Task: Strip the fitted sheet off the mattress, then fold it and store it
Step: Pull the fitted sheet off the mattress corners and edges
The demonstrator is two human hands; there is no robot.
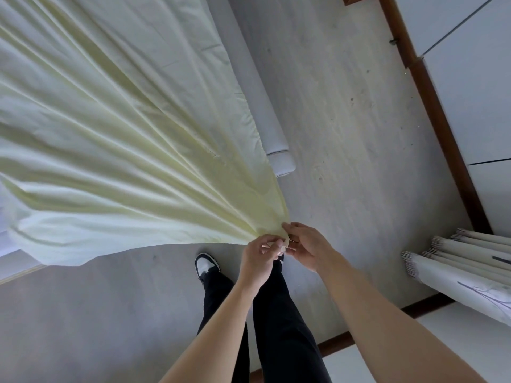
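Both hands meet at one gathered corner of the pale yellow sheet (116,139), out in front of the person and above the floor (345,120); the left hand (260,258) has its fingers curled round the bunched cloth, thumb side up; the right hand (305,244) pinches the same bunch from the other side, its fingers bent over the tip of the fabric; the two hands touch or nearly touch, and the small fold between them is partly hidden by the fingers. From that point the sheet fans out to the left and upward in long taut pleats, lifted clear of the floor along its lower edge; its far part lies over the white mattress (272,128), whose bare rounded corner and side show just beside the sheet's right edge; at the far left a strip of white bedding shows under the sheet. Below the hands stand the person's legs in black trousers (276,327), with a black and white shoe (206,265) on the grey floor. To the right, several rolled white sheets of paper (456,272) lie against the wall, near a brown skirting board (431,106).
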